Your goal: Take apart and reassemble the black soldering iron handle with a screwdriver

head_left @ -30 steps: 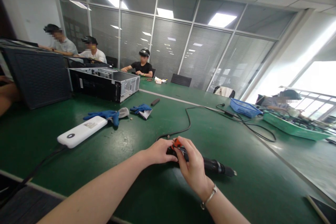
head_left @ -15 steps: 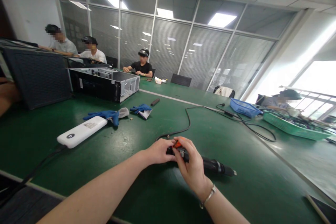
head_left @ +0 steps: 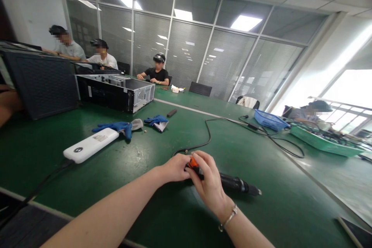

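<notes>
A black corded electric screwdriver [head_left: 236,182] lies on the green table, its metal tip to the right. At its cord end, my left hand [head_left: 176,167] is closed with thumb and fingers around it. My right hand [head_left: 209,180], with a bracelet at the wrist, is bent over the same end. Its fingers and thumb are closed on a small orange piece [head_left: 193,162], which sits against the screwdriver. My fingers hide most of that piece and the grip beneath, so its kind is unclear. A black cord [head_left: 209,135] leads away behind my hands.
A white power bank [head_left: 91,145] with a cable and blue work gloves [head_left: 114,127] lie left. Behind them stands an opened computer case [head_left: 110,95]. Far right are a blue basket [head_left: 270,120] and a green basket [head_left: 325,139]. Several people sit around the table.
My right hand has moved slightly left along the screwdriver. The orange piece has turned and shifted a little left, and more of it shows. My left hand is nearly still.
</notes>
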Demonstrator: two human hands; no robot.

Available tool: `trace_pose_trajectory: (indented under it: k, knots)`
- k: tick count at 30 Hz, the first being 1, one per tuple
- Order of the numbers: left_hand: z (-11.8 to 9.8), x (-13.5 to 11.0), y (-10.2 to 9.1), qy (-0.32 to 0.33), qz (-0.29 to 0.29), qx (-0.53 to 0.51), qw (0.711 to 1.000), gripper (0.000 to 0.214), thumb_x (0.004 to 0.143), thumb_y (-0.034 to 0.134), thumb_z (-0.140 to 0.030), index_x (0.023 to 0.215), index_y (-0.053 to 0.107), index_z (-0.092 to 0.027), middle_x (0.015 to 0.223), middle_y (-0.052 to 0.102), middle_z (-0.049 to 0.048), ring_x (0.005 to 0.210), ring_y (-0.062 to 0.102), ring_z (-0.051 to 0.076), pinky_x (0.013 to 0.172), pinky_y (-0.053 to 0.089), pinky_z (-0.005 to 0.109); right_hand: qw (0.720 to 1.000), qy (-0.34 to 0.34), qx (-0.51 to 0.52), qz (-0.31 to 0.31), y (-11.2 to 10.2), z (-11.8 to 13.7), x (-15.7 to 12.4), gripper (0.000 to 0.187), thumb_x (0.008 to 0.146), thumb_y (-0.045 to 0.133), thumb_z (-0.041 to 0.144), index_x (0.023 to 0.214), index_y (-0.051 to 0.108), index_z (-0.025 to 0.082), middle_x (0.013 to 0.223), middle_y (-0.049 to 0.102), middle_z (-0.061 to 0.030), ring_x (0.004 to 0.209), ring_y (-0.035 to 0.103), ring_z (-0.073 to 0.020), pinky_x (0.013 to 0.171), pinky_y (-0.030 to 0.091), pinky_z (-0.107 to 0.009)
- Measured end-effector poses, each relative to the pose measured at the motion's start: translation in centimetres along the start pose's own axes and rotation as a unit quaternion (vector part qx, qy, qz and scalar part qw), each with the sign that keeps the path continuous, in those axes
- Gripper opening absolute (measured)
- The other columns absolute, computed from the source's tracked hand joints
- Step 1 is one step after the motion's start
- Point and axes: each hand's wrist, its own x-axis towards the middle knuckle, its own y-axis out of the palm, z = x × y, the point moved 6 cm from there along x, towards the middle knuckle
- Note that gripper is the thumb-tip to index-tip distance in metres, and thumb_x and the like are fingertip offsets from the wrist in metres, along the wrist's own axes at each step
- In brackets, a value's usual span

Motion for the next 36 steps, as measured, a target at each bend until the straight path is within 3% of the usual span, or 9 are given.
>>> trace_pose_trajectory:
  k: [4, 9, 11, 15, 20, 25, 27, 30, 36]
  knots:
    - [-0.2, 0.0, -0.1, 0.020, -0.008, 0.026, 0.999, 0.024, 0.076, 0.069, -0.023, 0.099, 0.068, -0.016, 0.096, 0.072, 0.0031, 0.087, 0.067, 0.022, 0.077, 0.050, 0.026, 1.000, -0.001, -0.002, -0.017, -0.2, -0.1, 0.1, 0.060, 0.091, 0.052, 0.006, 0.143, 0.036, 0.032, 0.107, 0.061, -0.0082, 0.097, 0.061, -0.0201, 0.079, 0.057, -0.037]
    - [0.0, 0.1, 0.0, 0.017, -0.010, 0.046, 0.999, 0.014, 0.076, 0.069, -0.022, 0.088, 0.069, -0.014, 0.092, 0.071, 0.0037, 0.083, 0.066, 0.021, 0.074, 0.049, 0.024, 0.999, -0.005, 0.023, 0.028, 0.4, 0.2, 0.0, 0.063, 0.092, 0.047, 0.006, 0.148, 0.026, 0.027, 0.130, 0.052, -0.0139, 0.119, 0.054, -0.0241, 0.094, 0.052, -0.046]
    - [0.1, 0.1, 0.1, 0.018, -0.013, 0.044, 0.999, 0.014, 0.076, 0.068, -0.021, 0.089, 0.068, -0.014, 0.090, 0.071, 0.0024, 0.082, 0.066, 0.020, 0.073, 0.049, 0.023, 1.000, -0.003, 0.005, 0.014, 0.2, 0.1, -0.1, 0.061, 0.090, 0.053, 0.009, 0.144, 0.032, 0.028, 0.127, 0.052, -0.0135, 0.116, 0.054, -0.0255, 0.092, 0.053, -0.047]
    - [0.1, 0.1, 0.1, 0.019, -0.009, 0.029, 0.999, 0.020, 0.076, 0.069, -0.022, 0.095, 0.067, -0.015, 0.089, 0.071, 0.0016, 0.082, 0.066, 0.019, 0.072, 0.049, 0.023, 1.000, 0.009, -0.007, -0.016, -0.2, -0.4, -0.1, 0.058, 0.090, 0.054, 0.008, 0.141, 0.037, 0.031, 0.109, 0.058, -0.0089, 0.097, 0.061, -0.0204, 0.078, 0.057, -0.037]
    - [-0.3, 0.0, -0.2, 0.035, -0.006, 0.022, 0.999, 0.018, 0.078, 0.071, -0.024, 0.093, 0.069, -0.015, 0.095, 0.071, 0.0033, 0.086, 0.067, 0.020, 0.076, 0.049, 0.024, 0.999, 0.001, 0.041, -0.014, -0.1, -0.1, -0.1, 0.061, 0.092, 0.046, 0.005, 0.145, 0.032, 0.031, 0.115, 0.060, -0.0096, 0.107, 0.061, -0.0201, 0.086, 0.057, -0.037]
    - [-0.6, -0.2, -0.4, 0.017, -0.004, 0.025, 1.000, 0.028, 0.075, 0.076, -0.029, 0.098, 0.068, -0.016, 0.095, 0.071, 0.0030, 0.087, 0.067, 0.021, 0.078, 0.049, 0.025, 0.995, 0.003, 0.056, -0.078, -2.6, 0.5, 0.3, 0.073, 0.089, 0.054, 0.006, 0.150, 0.021, 0.030, 0.114, 0.062, -0.0093, 0.103, 0.063, -0.0211, 0.085, 0.057, -0.041]
    - [-0.7, -0.3, -0.5, 0.015, -0.005, 0.011, 1.000, 0.027, 0.075, 0.075, -0.027, 0.099, 0.068, -0.017, 0.096, 0.072, 0.0026, 0.088, 0.067, 0.020, 0.081, 0.049, 0.025, 0.999, 0.016, 0.046, -0.024, -3.3, 0.8, 0.6, 0.069, 0.089, 0.057, 0.010, 0.148, 0.028, 0.029, 0.110, 0.065, -0.0085, 0.099, 0.065, -0.0210, 0.085, 0.057, -0.039]
    - [-0.9, -0.3, -0.6, 0.025, -0.002, -0.005, 1.000, 0.032, 0.076, 0.074, -0.025, 0.106, 0.067, -0.016, 0.100, 0.072, 0.0043, 0.090, 0.068, 0.021, 0.082, 0.050, 0.026, 0.991, 0.037, 0.051, 0.119, -3.4, 0.9, 0.0, 0.048, 0.090, 0.057, 0.016, 0.135, 0.047, 0.028, 0.107, 0.067, -0.0069, 0.096, 0.065, -0.0198, 0.083, 0.057, -0.033]
    - [-0.2, 0.0, -0.4, -0.006, -0.001, 0.027, 1.000, 0.044, 0.071, 0.080, -0.029, 0.111, 0.067, -0.018, 0.105, 0.072, 0.0054, 0.096, 0.067, 0.023, 0.084, 0.049, 0.028, 0.947, 0.118, 0.088, 0.287, -1.8, 0.0, -5.3, 0.035, 0.093, 0.052, 0.017, 0.127, 0.054, 0.025, 0.115, 0.063, -0.0079, 0.104, 0.062, -0.0191, 0.092, 0.053, -0.032]
